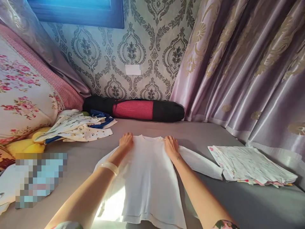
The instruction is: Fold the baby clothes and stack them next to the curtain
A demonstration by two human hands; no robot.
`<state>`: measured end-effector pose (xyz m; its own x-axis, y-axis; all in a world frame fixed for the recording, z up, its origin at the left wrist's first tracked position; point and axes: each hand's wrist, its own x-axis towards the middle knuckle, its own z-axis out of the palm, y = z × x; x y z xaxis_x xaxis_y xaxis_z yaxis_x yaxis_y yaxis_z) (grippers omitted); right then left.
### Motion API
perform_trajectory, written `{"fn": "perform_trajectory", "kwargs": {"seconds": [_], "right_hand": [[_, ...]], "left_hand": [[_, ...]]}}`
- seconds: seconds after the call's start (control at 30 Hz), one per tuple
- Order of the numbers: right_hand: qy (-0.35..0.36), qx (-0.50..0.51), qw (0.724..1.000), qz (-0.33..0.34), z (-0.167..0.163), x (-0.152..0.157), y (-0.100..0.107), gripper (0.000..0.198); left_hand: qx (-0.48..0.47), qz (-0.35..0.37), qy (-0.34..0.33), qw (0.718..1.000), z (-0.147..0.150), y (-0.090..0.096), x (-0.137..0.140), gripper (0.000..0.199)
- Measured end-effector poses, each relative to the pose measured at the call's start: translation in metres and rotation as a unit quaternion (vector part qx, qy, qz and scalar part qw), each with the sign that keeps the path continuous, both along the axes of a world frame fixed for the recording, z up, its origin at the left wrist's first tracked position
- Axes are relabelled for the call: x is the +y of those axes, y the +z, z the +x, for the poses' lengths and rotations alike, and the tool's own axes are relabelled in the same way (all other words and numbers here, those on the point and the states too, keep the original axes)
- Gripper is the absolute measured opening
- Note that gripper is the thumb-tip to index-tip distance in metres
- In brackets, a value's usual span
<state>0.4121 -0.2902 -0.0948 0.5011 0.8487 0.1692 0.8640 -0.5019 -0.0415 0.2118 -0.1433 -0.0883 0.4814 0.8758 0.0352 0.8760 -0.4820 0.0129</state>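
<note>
A white long-sleeved shirt (149, 178) lies spread on the grey bed surface, its neckline at the far end and its hem toward me. My left hand (126, 140) is at the shirt's left shoulder, its fingers curled down and closed on the cloth. At the opposite shoulder, my right hand (171, 145) grips the fabric in the same way. The right sleeve stretches out sideways beyond my forearm, while my left arm partly covers the left sleeve. My fingertips are mostly hidden behind the knuckles.
To the right lies a stack of folded clothes (257, 163), close to the sleeve's cuff. Rumpled clothes (81, 127) lie at the back left beside a flowered cushion (23, 92). A black and red rolled bag (133, 109) rests against the wall. Curtains (238, 63) hang at right.
</note>
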Motion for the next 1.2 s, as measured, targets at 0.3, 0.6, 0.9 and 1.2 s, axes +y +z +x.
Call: {"fn": "perform_trajectory", "kwargs": {"seconds": [0.3,0.6,0.9,1.2], "right_hand": [[0.065,0.067,0.995,0.017,-0.035,0.005,-0.019,0.056],[0.064,0.140,0.988,0.020,-0.030,0.006,-0.017,0.058],[0.008,0.107,0.992,0.071,0.055,-0.090,0.011,0.045],[-0.057,-0.043,0.993,-0.097,0.120,-0.162,-0.012,0.030]], "left_hand": [[-0.022,0.019,-0.009,1.000,0.015,-0.010,-0.004,0.042],[-0.023,-0.043,-0.002,0.999,0.004,0.005,-0.007,0.037],[-0.116,-0.040,-0.004,0.992,-0.102,0.020,-0.026,0.045],[-0.098,-0.221,-0.108,0.964,-0.165,0.038,-0.072,0.022]]}}
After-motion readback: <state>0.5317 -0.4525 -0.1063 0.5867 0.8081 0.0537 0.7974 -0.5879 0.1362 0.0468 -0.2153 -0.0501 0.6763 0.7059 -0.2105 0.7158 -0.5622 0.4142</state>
